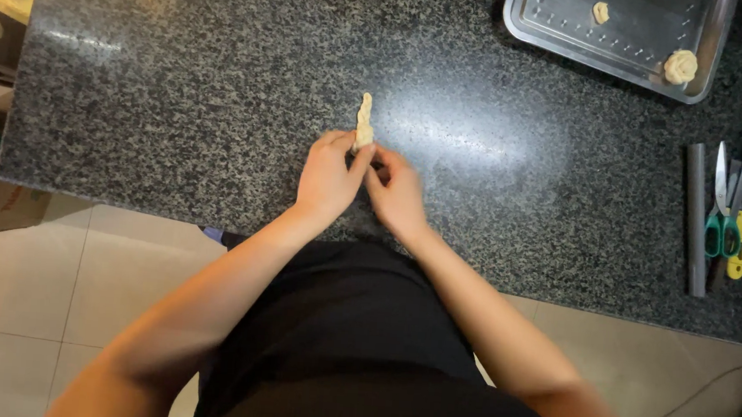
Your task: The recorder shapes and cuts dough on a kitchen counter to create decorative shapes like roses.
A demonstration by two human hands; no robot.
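Note:
A narrow strip of pale dough [364,119] lies on the speckled granite counter [179,91], running away from me. My left hand [330,178] pinches its near end between thumb and fingers. My right hand [396,193] sits close beside it, fingertips curled toward the same end of the strip; whether it touches the dough is hidden by the fingers.
A metal baking tray [566,26] at the back right holds a rolled dough rosette [681,66] and a small dough piece [601,13]. At the right edge lie a grey metal rod [695,222], green-handled scissors [717,215] and a yellow-handled tool [741,243]. Tiled floor lies below the counter edge.

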